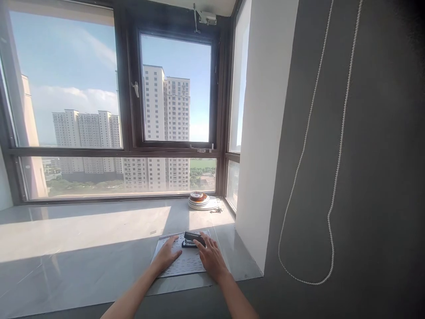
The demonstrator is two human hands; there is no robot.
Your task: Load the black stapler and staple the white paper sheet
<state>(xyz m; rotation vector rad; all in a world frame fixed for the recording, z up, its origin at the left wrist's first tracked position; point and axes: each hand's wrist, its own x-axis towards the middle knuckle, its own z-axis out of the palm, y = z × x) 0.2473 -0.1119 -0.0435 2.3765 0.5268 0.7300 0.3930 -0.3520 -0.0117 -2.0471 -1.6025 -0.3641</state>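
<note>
A grey sheet with rows of small holes (186, 263) lies flat on the window ledge (83, 248). A small black device (192, 239) rests on its far edge. My left hand (167, 254) lies flat on the sheet, fingers spread, just left of the device. My right hand (210, 256) reaches forward over the sheet, its fingertips touching the device's right end; the fingers are stretched out, not wrapped round it.
A stack of white plates with a brown-patterned one on top (200, 200) stands at the ledge's far right corner, small bits beside it. A white wall (262, 133) and a dark blind with a bead cord (332, 199) close off the right. Large windows lie behind.
</note>
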